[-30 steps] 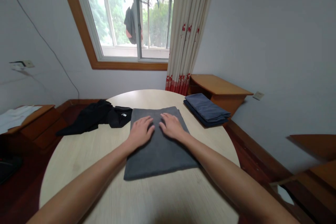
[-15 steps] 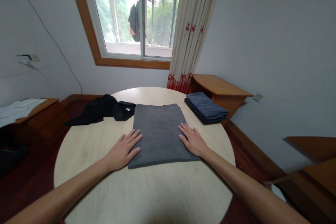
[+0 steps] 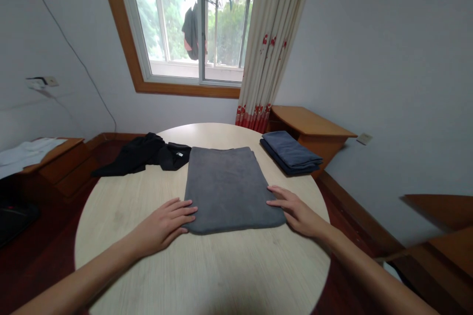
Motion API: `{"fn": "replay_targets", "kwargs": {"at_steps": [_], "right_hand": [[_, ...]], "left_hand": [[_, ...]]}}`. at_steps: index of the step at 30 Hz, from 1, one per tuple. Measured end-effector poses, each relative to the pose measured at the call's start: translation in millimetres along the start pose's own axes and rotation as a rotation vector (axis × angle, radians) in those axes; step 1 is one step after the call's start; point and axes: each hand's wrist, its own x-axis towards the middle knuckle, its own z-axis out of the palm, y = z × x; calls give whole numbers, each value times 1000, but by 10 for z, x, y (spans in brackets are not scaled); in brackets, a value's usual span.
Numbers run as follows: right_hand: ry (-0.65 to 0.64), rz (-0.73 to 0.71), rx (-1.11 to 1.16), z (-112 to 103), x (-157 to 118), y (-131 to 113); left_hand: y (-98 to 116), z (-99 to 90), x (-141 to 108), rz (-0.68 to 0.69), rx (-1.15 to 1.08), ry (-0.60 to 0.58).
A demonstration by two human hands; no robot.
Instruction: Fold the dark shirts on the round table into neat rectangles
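A folded grey shirt (image 3: 227, 187) lies on the round pale table (image 3: 207, 270), its far edge narrower than its near edge. My left hand (image 3: 168, 224) is at the shirt's near left corner, fingers over the top and thumb low by the edge. Opposite it, my right hand (image 3: 297, 211) is at the near right corner, its fingertips on the cloth and its thumb tucked by the edge. Both corners look rounded and slightly raised between fingers and thumbs. The underside of the cloth is hidden.
Crumpled black clothing (image 3: 144, 155) lies at the table's far left. A stack of folded dark blue clothes (image 3: 291, 152) rests at the far right. Beyond it stands a wooden desk (image 3: 310, 120), near a curtain (image 3: 271, 59). White cloth (image 3: 29, 152) covers a cabinet at left.
Both hands have slid from lying flat along the shirt's sides to its near corners, the right one moving outward and nearer. The near corners have become rounded.
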Motion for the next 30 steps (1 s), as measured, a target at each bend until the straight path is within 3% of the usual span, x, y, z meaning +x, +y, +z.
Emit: {"fn": "replay_targets", "kwargs": {"at_steps": [3, 6, 8, 10, 12, 14, 15, 17, 21, 24, 27, 30], "right_hand": [[23, 18, 55, -78, 12, -88], [18, 40, 238, -245, 165, -78], [96, 99, 380, -334, 414, -7], [246, 194, 485, -338, 767, 94], [361, 355, 581, -248, 1132, 192], [429, 505, 569, -102, 1394, 267], [433, 548, 546, -25, 1462, 294], [392, 579, 472, 106, 1474, 332], [269, 493, 345, 213, 1279, 346], [310, 419, 264, 188, 1278, 324], [428, 324, 195, 156, 1437, 316], [460, 404, 91, 161, 1586, 303]], "left_hand": [[49, -132, -19, 2, -132, 51], [29, -410, 69, -70, -323, 105], [-64, -598, 298, -162, -466, 208], [-215, -715, 659, -268, -648, 403], [-390, -731, 1055, -446, -875, 588], [-547, -655, 1352, -643, -1009, 674], [-610, -593, 1432, -727, -1052, 706], [-694, -438, 1449, -821, -1103, 662], [-694, -159, 1197, -761, -1061, 509], [-651, -112, 1122, -580, -1004, 568], [-716, -163, 1217, -430, -806, 691], [-880, -194, 1328, -533, -572, 746]]}}
